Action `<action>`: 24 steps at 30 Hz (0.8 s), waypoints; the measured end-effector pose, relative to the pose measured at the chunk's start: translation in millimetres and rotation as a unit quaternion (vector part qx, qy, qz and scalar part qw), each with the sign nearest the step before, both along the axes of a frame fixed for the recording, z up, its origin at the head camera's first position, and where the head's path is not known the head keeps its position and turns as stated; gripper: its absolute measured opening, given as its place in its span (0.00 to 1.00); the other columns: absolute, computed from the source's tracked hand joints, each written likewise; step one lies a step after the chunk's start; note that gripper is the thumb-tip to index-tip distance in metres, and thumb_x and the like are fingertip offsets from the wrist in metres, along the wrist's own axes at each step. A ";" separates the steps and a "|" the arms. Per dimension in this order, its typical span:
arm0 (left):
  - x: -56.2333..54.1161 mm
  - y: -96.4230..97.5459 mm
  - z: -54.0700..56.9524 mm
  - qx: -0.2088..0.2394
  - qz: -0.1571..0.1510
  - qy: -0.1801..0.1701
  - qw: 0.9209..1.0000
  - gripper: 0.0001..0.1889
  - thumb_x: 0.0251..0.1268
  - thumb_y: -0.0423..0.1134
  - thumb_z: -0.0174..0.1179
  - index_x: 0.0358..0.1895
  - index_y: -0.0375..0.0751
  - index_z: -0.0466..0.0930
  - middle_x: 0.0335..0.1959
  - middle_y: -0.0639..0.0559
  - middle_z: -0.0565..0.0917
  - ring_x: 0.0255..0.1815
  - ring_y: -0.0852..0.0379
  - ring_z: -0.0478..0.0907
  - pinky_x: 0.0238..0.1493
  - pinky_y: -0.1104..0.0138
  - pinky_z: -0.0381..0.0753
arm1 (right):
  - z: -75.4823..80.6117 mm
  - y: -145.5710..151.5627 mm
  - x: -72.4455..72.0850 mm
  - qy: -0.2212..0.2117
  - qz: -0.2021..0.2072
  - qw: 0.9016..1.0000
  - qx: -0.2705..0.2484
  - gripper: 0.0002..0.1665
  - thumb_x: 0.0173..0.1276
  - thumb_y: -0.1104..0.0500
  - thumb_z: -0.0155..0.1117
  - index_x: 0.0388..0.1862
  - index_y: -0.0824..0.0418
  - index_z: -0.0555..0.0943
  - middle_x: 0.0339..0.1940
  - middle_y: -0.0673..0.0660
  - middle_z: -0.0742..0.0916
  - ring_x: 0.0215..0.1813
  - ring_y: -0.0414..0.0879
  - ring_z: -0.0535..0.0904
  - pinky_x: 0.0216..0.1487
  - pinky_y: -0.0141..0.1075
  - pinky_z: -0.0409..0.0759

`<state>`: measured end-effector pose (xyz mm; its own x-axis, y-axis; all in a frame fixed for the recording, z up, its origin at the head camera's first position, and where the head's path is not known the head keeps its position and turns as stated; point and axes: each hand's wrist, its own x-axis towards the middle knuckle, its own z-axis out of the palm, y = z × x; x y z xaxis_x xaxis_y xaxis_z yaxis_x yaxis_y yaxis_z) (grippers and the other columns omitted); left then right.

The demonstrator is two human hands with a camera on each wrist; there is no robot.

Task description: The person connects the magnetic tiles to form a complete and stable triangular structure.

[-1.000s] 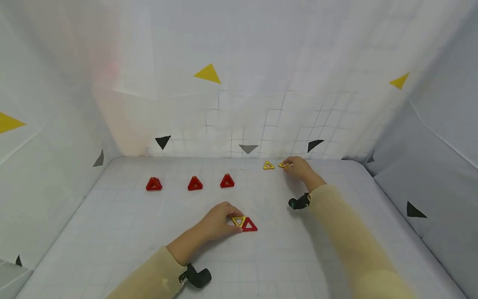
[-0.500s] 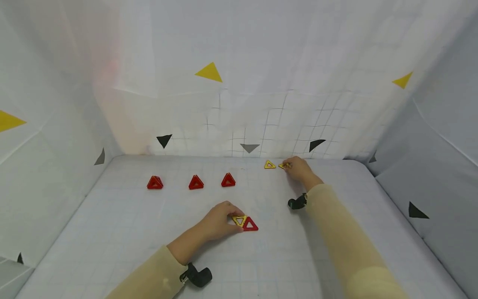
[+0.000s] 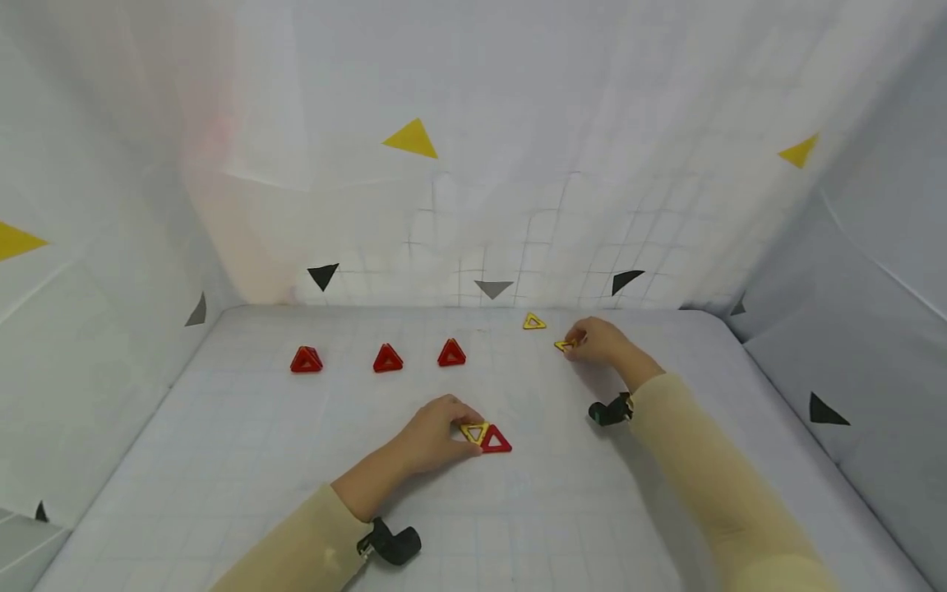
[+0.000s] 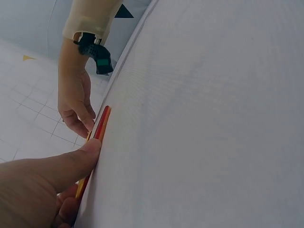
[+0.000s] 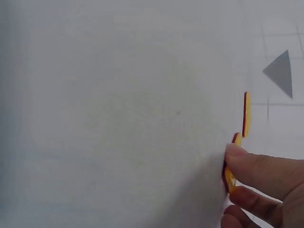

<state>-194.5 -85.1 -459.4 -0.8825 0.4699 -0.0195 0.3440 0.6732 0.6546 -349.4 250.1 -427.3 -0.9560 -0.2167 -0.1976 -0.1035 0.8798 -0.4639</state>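
In the head view my left hand (image 3: 432, 436) pinches a yellow triangular tile (image 3: 476, 426) with an open centre, low on the table's middle. Edge to edge with it lies a red triangular tile (image 3: 496, 450); the left wrist view shows the red tile (image 4: 101, 122) edge-on beyond the thumb. Farther back, my right hand (image 3: 601, 343) pinches another yellow triangular tile (image 3: 562, 345) between thumb and fingers. From the right wrist view, that tile has a dark red underside. A loose yellow triangular tile (image 3: 534, 326) lies flat just behind and left of the right hand.
Three small red pyramids built of triangular tiles stand in a row at the back left: a left one (image 3: 306, 360), a middle one (image 3: 388, 358) and a right one (image 3: 451, 353). White sheets with coloured triangle marks enclose the white table (image 3: 222, 444).
The right hand has drawn its yellow tile a little toward the front, away from the loose yellow tile. The left hand and its tiles have hardly moved.
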 end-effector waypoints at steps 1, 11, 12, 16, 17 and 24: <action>0.0 0.3 -0.1 0.001 0.001 -0.001 1.000 0.19 0.59 0.48 0.73 0.53 0.53 0.85 0.43 0.63 0.78 0.48 0.62 0.74 0.54 0.61 0.75 | 0.4 0.6 2.6 -0.008 0.003 1.000 -0.003 0.21 0.64 0.55 0.73 0.52 0.63 0.83 0.47 0.60 0.83 0.49 0.55 0.76 0.51 0.48 0.75; 0.1 -0.1 0.1 0.004 -0.001 0.001 1.000 0.18 0.58 0.47 0.74 0.52 0.52 0.86 0.44 0.62 0.79 0.47 0.62 0.74 0.54 0.61 0.75 | 1.8 -1.7 31.4 -0.043 0.039 0.998 -0.022 0.19 0.55 0.52 0.81 0.41 0.58 0.83 0.37 0.54 0.82 0.41 0.49 0.75 0.43 0.41 0.73; 0.6 -0.1 0.7 0.006 -0.002 0.001 1.000 0.18 0.58 0.47 0.74 0.52 0.52 0.86 0.44 0.62 0.79 0.47 0.62 0.74 0.54 0.61 0.76 | 1.2 -2.9 34.2 -0.044 0.041 0.998 -0.023 0.19 0.55 0.52 0.81 0.40 0.58 0.83 0.36 0.54 0.82 0.41 0.49 0.75 0.43 0.41 0.72; 1.9 -0.2 2.7 0.009 -0.004 0.004 1.000 0.18 0.59 0.47 0.73 0.53 0.51 0.86 0.44 0.61 0.79 0.47 0.62 0.74 0.54 0.60 0.76 | 0.5 -10.1 45.7 -0.053 0.053 0.997 -0.019 0.20 0.54 0.50 0.82 0.37 0.57 0.82 0.35 0.53 0.82 0.40 0.49 0.74 0.41 0.40 0.72; 1.8 -0.4 2.5 0.009 -0.005 0.006 1.000 0.18 0.59 0.47 0.73 0.53 0.51 0.86 0.44 0.61 0.79 0.47 0.62 0.74 0.54 0.61 0.75 | 0.7 -12.4 48.4 -0.056 0.056 0.997 -0.019 0.20 0.53 0.49 0.82 0.37 0.56 0.82 0.35 0.53 0.81 0.40 0.49 0.74 0.41 0.40 0.72; 2.0 -0.3 2.3 0.010 -0.006 0.007 1.000 0.18 0.59 0.46 0.73 0.52 0.51 0.85 0.44 0.60 0.79 0.47 0.61 0.75 0.53 0.61 0.75 | 0.4 -28.0 64.4 -0.052 0.073 0.996 -0.001 0.20 0.52 0.48 0.82 0.34 0.55 0.81 0.32 0.52 0.81 0.38 0.47 0.74 0.38 0.39 0.72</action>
